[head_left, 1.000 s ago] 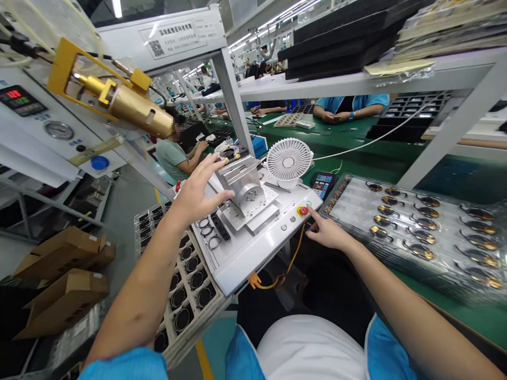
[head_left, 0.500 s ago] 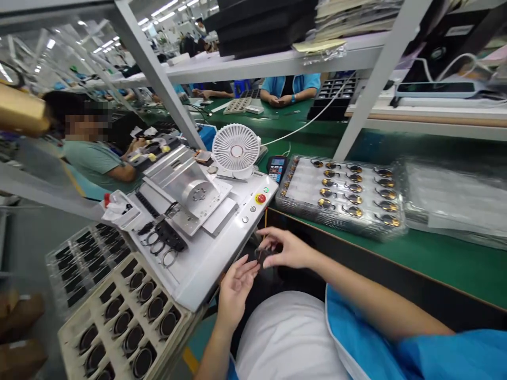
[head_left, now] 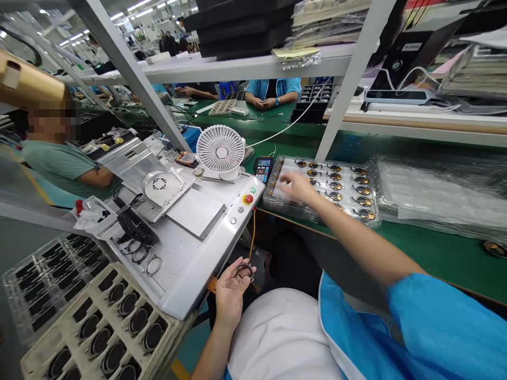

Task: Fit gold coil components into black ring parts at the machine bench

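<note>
My left hand point(head_left: 229, 287) is low in front of my body, fingers curled round a dark metal ring point(head_left: 244, 271) shaped like a watch case. My right hand point(head_left: 296, 187) reaches out over the left part of a clear plastic tray point(head_left: 273, 203), its fingers bent together in a pinch. Whether anything small is between those fingertips is hidden. Rows of round black-and-gold parts point(head_left: 362, 190) with short curled tails lie in the tray on a white layer.
To the left stands a white machine point(head_left: 206, 258) with a red stop button point(head_left: 247, 199), metal fixture point(head_left: 158, 187) and loose rings point(head_left: 153, 265). A white fan point(head_left: 221, 152) stands behind. A beige tray point(head_left: 43, 351) holds round dark parts. A shelf post point(head_left: 336, 116) rises behind the clear tray.
My right hand has left my left hand and moved forward and right to the clear tray. The ring stays in my left hand. The view has turned slightly right.
</note>
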Motion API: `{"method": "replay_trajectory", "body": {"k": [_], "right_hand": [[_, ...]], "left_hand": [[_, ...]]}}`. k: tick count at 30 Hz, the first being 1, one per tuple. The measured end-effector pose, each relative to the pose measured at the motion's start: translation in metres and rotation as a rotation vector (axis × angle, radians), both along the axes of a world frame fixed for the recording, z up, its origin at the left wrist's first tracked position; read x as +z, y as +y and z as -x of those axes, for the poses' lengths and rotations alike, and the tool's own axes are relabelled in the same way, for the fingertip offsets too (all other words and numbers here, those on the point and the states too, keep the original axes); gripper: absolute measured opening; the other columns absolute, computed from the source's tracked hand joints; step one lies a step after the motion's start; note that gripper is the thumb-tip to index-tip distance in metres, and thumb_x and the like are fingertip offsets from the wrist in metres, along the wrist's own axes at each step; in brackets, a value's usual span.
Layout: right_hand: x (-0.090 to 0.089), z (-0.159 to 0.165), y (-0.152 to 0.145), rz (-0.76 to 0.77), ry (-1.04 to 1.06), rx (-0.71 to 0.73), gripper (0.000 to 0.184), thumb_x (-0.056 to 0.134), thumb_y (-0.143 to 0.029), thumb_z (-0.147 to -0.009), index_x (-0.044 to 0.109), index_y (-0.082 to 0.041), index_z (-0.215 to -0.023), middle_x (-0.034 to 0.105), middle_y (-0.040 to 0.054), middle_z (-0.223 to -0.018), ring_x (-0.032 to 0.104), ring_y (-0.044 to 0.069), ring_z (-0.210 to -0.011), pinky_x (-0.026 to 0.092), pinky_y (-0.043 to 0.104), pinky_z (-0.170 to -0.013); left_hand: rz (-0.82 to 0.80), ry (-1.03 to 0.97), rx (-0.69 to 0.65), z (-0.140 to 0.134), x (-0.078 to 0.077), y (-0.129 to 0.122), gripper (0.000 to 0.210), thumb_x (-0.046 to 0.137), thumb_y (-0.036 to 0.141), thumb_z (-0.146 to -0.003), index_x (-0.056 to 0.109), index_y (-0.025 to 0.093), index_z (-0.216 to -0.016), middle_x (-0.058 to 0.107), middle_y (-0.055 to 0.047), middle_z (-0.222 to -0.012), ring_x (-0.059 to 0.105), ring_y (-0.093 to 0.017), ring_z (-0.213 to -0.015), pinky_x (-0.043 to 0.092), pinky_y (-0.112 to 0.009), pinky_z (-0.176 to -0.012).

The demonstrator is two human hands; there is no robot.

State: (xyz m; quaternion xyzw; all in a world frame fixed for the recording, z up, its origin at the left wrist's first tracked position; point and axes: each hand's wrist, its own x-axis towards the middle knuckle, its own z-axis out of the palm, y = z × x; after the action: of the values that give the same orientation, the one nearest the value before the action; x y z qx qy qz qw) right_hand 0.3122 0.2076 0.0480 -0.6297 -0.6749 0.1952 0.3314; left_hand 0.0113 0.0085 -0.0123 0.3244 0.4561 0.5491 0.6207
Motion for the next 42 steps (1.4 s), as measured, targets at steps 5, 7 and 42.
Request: {"method": "replay_trajectory", "body": {"k": [5,7,42], "right_hand": [[0.023,-0.062,0.082,0.001,-0.017,-0.108,0.016,0.066,-0.029,-0.100,0.068,-0.014,-0.106,0.068,0.0087,-0.107,0.065,0.019,-0.094,0.057,0.039,-0.088],[0.023,-0.069,0.093,-0.003,0.005,-0.081,0.022,0.063,-0.035,-0.102,0.067,-0.016,-0.112,0.067,0.0075,-0.112,0.066,0.018,-0.094,0.059,0.036,-0.084],[-0.034,0.122,-0.136,0.071,0.537,0.684,0.026,0.057,-0.032,-0.101,0.076,-0.025,-0.118,0.060,0.0061,-0.093,0.064,0.015,-0.074,0.059,0.029,-0.063]], "left_hand": [[0.015,0.057,0.048,0.011,0.002,-0.018,0.048,0.094,0.034,-0.068,0.077,0.022,-0.111,0.078,-0.012,-0.114,0.075,-0.029,-0.108,0.058,-0.043,-0.099],[0.030,0.079,0.071,0.014,0.001,-0.025,0.047,0.094,0.033,-0.067,0.077,0.021,-0.109,0.079,-0.012,-0.112,0.074,-0.030,-0.111,0.057,-0.046,-0.102],[-0.077,-0.129,-0.298,0.020,0.015,-0.022,0.106,0.100,0.044,-0.052,0.051,0.036,-0.145,0.048,-0.018,-0.154,0.076,-0.028,-0.096,0.059,-0.034,-0.079]]}}
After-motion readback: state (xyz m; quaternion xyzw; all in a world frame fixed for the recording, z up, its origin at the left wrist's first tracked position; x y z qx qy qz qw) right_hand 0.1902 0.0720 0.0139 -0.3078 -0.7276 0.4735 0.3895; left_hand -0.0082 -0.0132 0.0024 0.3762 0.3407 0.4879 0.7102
